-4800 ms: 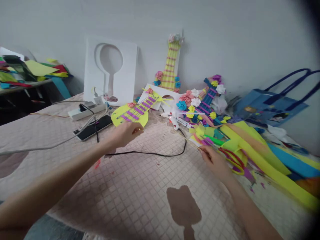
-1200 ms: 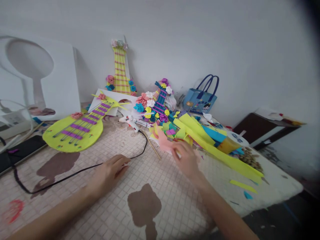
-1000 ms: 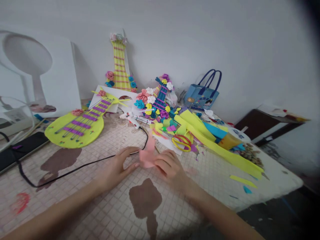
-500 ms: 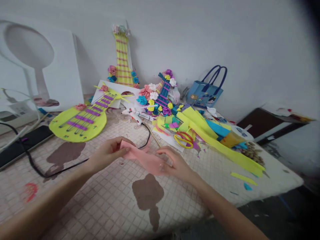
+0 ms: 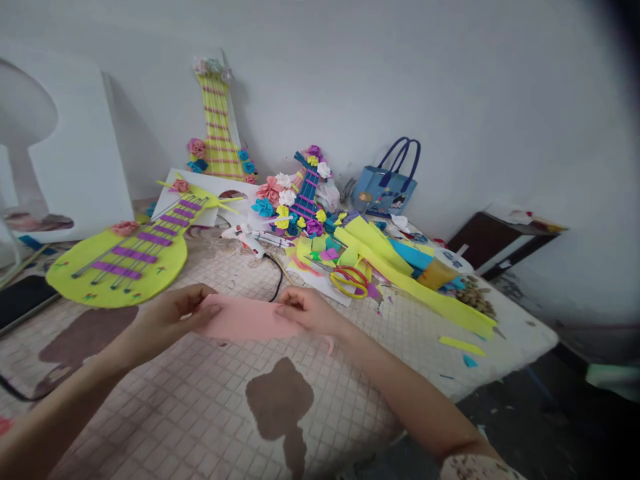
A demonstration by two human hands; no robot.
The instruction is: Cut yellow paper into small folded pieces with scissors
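Observation:
A strip of pink crepe paper (image 5: pixel 250 319) is stretched flat between my two hands, just above the table. My left hand (image 5: pixel 183 313) pinches its left end between thumb and fingers. At the right end my right hand (image 5: pixel 310 310) grips the upper edge, and a thin pink tail hangs below that hand. Beyond the left hand lies a yellow paper guitar (image 5: pixel 145 250) with purple bars and dark strings. A white glue gun (image 5: pixel 245 239) rests on the table past the paper, its black cord trailing toward my right hand.
Scissors with red and yellow handles (image 5: pixel 350 283) lie among paper scraps right of centre. Long yellow paper strips (image 5: pixel 425 293) run toward the right edge. Against the wall stand a tall yellow guitar neck (image 5: pixel 217 127), a flowered blue guitar (image 5: pixel 306 193) and a blue bag (image 5: pixel 385 190). A dark phone (image 5: pixel 27 303) lies at left.
The pink paper went from slanted and bunched to spread out level between my hands. My right hand moved from its lower edge to its upper edge. The camera view turned rightward.

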